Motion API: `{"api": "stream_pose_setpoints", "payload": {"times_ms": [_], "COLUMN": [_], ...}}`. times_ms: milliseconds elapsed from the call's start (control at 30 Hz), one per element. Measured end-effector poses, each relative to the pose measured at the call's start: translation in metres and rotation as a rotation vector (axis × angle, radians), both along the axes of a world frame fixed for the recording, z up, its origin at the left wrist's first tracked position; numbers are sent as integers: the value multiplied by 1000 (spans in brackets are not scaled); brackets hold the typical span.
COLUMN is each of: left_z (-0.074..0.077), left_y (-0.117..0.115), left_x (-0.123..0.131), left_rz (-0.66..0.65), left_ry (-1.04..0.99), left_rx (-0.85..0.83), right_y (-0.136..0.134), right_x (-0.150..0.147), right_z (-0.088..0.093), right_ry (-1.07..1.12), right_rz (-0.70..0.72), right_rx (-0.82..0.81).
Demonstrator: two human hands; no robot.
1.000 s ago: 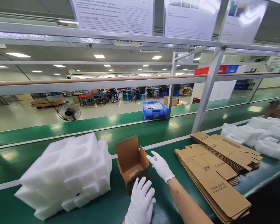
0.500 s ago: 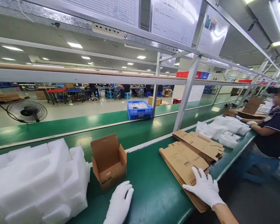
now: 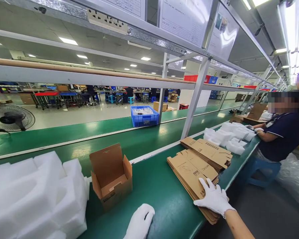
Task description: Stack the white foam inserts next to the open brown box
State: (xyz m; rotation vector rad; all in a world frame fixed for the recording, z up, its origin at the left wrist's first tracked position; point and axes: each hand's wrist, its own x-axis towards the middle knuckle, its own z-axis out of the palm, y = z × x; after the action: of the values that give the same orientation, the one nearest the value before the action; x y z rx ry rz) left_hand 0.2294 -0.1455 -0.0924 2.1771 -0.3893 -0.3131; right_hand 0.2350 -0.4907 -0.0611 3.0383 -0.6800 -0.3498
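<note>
My right hand (image 3: 213, 198), in a white glove, lies with fingers spread on the near end of a stack of flattened cardboard boxes (image 3: 186, 171). My left hand (image 3: 141, 220), also gloved in white, hovers low over the green bench at the bottom middle. Its fingers are loosely bent, a small gap shows beside the thumb, and nothing is seen in it. Left of and beyond that hand stands an unfolded cardboard box (image 3: 117, 194), its lid raised and its side flaps up. A second stack of flattened boxes (image 3: 206, 149) lies against the first, farther back.
White foam inserts (image 3: 40, 196) are piled at the left. More foam pieces (image 3: 229, 136) lie beyond the carton stacks. A co-worker (image 3: 284, 129) sits at the right. A blue crate (image 3: 144, 116) stands across the green bench (image 3: 164, 205), near a metal post (image 3: 195, 99).
My left hand has moved right, away from the unfolded box, and its fingers have bent more. My right hand stays on the carton stack. The view has turned slightly right.
</note>
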Motion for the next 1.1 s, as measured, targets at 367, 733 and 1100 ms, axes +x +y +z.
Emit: {"api": "stream_pose_setpoints", "payload": {"times_ms": [367,733,1100], "left_z": [2,-40,-37], "left_y": [8,16,15], "left_x": [6,25,23], "left_rz": [124,102,104], "left_ry": [177,146,52], "left_rx": [-260,-110,-12], "right_y": [82,270,308], "right_x": [39,128,127], "right_z": [15,-29,-4], "right_ry": [-508,-697,-842], "right_rz": [238,487,539], "right_rx": [358,1137,1029]}}
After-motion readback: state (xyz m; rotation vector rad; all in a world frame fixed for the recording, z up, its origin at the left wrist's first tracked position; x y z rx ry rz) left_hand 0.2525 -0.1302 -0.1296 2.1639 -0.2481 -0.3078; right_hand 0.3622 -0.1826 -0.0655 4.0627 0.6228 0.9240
